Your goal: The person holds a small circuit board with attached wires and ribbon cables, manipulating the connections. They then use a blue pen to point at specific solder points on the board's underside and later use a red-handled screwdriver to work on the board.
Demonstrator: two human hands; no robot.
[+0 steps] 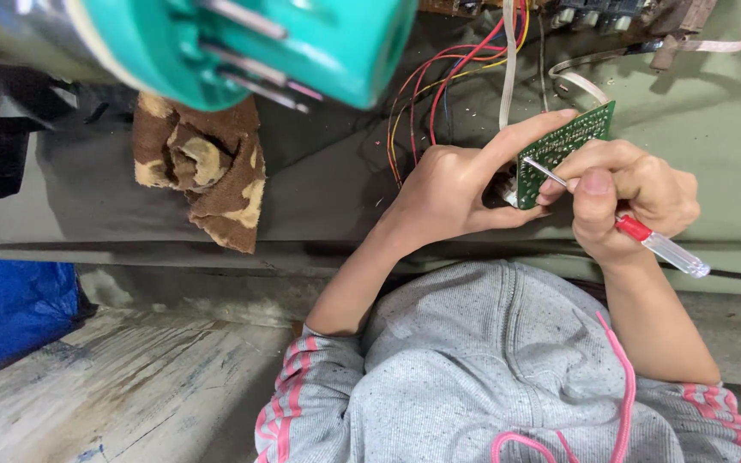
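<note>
My left hand [452,189] holds a small green circuit board [569,141] upright by its edges, index finger stretched along its top. My right hand [632,193] grips a small screwdriver [645,236] with a red and clear handle. Its metal tip rests against the face of the board. Red, yellow and blue wires [439,81] run from the board towards the back of the grey-green work surface [713,111]. Both arms come out of a grey hooded top with pink stripes and a pink cord.
A brown and tan cloth [207,167] lies on the surface at the left. A blurred teal object with metal pins [302,43] hangs close to the camera at the top. White ribbon cables [581,81] and another board lie at the back right. Blue sheeting [10,309] is at the lower left.
</note>
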